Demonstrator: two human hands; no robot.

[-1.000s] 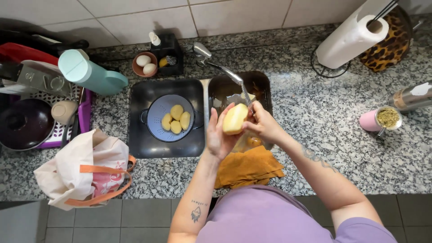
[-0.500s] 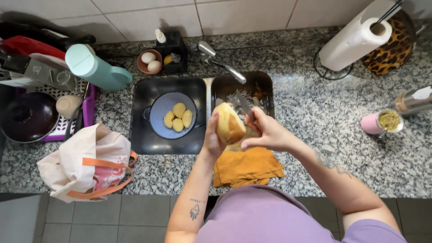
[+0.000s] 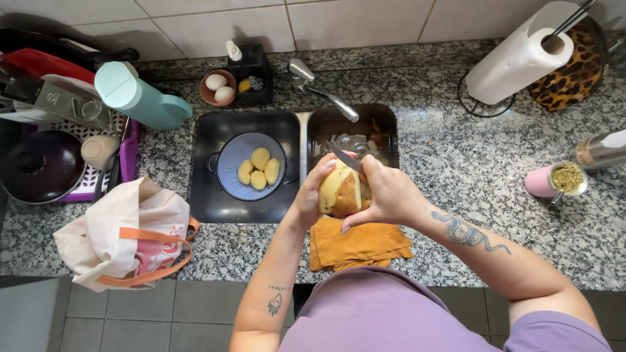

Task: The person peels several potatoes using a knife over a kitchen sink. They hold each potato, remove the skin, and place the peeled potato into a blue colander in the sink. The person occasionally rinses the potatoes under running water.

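My left hand (image 3: 312, 194) grips a half-peeled potato (image 3: 340, 192) over the front edge of the right sink basin (image 3: 385, 127). The potato's left part is bare yellow and its right part still has brown skin. My right hand (image 3: 383, 193) holds a small knife (image 3: 343, 158) whose blade lies on the top of the potato. A grey-blue colander (image 3: 228, 173) stands in the left basin and holds three peeled yellow potatoes (image 3: 259, 169). An orange cloth (image 3: 357, 244) lies on the counter edge under my hands.
The tap (image 3: 324, 96) reaches over the right basin. A cloth bag (image 3: 124, 233) sits at front left, beside a dish rack with a dark pot (image 3: 39, 164). A teal bottle (image 3: 140, 98) and a bowl of eggs (image 3: 217, 88) stand behind. At right stand a paper towel roll (image 3: 520, 58) and a pink cup (image 3: 554, 180).
The potato has turned in my left hand, so more brown skin faces up. My right hand and the knife have shifted over its top. Both hands have sunk slightly toward the sink's front edge.
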